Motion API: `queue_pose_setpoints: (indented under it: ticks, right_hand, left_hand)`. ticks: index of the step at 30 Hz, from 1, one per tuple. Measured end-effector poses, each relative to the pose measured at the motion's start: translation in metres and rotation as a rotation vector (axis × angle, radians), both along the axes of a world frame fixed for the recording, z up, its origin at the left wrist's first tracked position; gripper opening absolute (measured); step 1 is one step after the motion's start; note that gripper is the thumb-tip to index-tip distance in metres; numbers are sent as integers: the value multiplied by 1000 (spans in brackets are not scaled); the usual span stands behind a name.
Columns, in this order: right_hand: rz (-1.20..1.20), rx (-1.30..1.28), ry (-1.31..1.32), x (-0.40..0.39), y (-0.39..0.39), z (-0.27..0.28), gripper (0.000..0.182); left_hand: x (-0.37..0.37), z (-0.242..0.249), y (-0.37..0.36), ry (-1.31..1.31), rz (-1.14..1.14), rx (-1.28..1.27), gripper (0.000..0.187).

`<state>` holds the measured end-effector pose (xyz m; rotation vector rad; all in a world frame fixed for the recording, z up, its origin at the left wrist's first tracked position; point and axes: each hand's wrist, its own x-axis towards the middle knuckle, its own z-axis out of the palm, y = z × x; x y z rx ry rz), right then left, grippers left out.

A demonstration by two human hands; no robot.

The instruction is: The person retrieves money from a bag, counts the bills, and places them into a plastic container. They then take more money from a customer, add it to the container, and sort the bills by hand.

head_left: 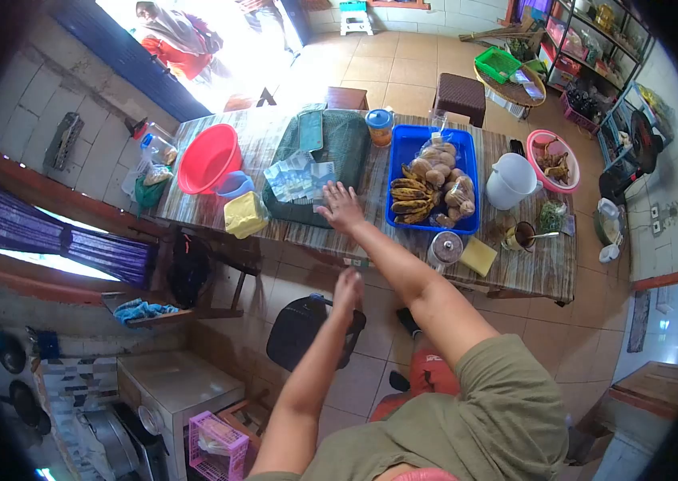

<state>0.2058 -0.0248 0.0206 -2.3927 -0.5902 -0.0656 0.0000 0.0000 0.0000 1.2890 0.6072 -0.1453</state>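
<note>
My right hand (341, 207) rests with its fingers spread at the right edge of a dark green mesh cover (295, 210), beside a blue-and-white patterned sheet or packet (300, 176) lying on it. Nothing is in that hand. Lower down, just in front of the table's edge and above a black bin or stool (295, 329), is my left hand (348, 290); its fingers are blurred and foreshortened. A small green-and-white item (357, 262) shows at the table's edge above it. A teal phone-like case (311, 130) lies on the mesh cover's far part.
The table (263, 232) bears a pink basin (209, 159), yellow packet (245, 214), lidded jar (380, 128), blue tray (475, 220) of bananas and round produce, white bucket (510, 181) and glass (518, 236). Another person (179, 40) is by the doorway. A stool (461, 96) stands behind the table.
</note>
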Motion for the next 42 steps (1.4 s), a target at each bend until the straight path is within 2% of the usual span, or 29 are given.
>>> queue_pose_setpoints:
  ticks: [2, 4, 7, 9, 11, 12, 13, 17, 19, 21, 23, 24, 25, 26, 28, 32, 35, 37, 38, 40, 42]
  right_hand:
    - [65, -106, -95, -1, -1, 13, 72]
    - [82, -162, -58, 18, -11, 12, 69]
    - [60, -164, -118, 22, -3, 20, 64]
    - [26, -15, -241, 4, -13, 26, 60]
    - [48, 316, -287, -25, -39, 17, 51]
    - [94, 439, -255, -56, -72, 25, 49]
    - [139, 559, -231, -93, -106, 33, 46]
    - [194, 464, -31, -255, -263, 2, 38]
    - [149, 408, 91, -345, -342, -17, 37]
    - [32, 378, 124, -424, -413, -28, 36]
    - [-182, 290, 248, -492, -480, -15, 37]
    - [-319, 289, 401, -517, -508, -5, 37]
    - [-453, 289, 557, -538, -535, 7, 37]
    - [-474, 293, 548, -554, -560, 5, 37]
    - [-692, 215, 451, -583, -608, -6, 35]
    - [-872, 207, 386, -641, -699, -16, 37]
    - [-910, 110, 280, -700, -784, -31, 37]
    - [-990, 255, 548, -739, -846, -36, 37]
    - [-1014, 237, 544, -759, -877, -37, 37]
    - [-1159, 433, 578, -781, -951, -27, 36]
    - [-1198, 356, 524, -796, -1035, -23, 36]
  left_hand:
    - [-55, -13, -12, 98, -59, -27, 41]
    - [-92, -27, -45, 149, -62, -78, 48]
    - [-149, -51, -55, 217, -132, 7, 46]
    - [-179, -44, -69, 365, -70, -17, 43]
    - [-195, -41, -80, 383, -99, -21, 41]
    - [-200, -41, -86, 383, -74, -27, 40]
    - [-202, -41, -94, 401, -152, -25, 40]
    - [-202, -42, -130, 155, -254, -101, 34]
    - [-189, -13, -161, 104, -319, 35, 32]
    - [-179, 6, -188, 60, -364, 48, 32]
    - [-191, 10, -229, 11, -384, 44, 32]
    - [-194, 5, -249, 12, -372, 5, 31]
    - [-198, 1, -271, 15, -357, -35, 31]
    - [-209, -5, -296, 14, -402, -124, 32]
    - [-240, 0, -364, 111, -562, -177, 35]
    - [-294, 34, -512, 167, -1089, -140, 37]
    - [-315, 31, -624, 102, -1298, -88, 33]
    - [-321, 30, -698, 107, -1344, -62, 33]
    - [-332, 28, -740, 125, -1355, -47, 33]
    - [-339, 15, -831, 141, -1452, 17, 33]
    - [-355, 13, -912, 188, -1544, 125, 33]
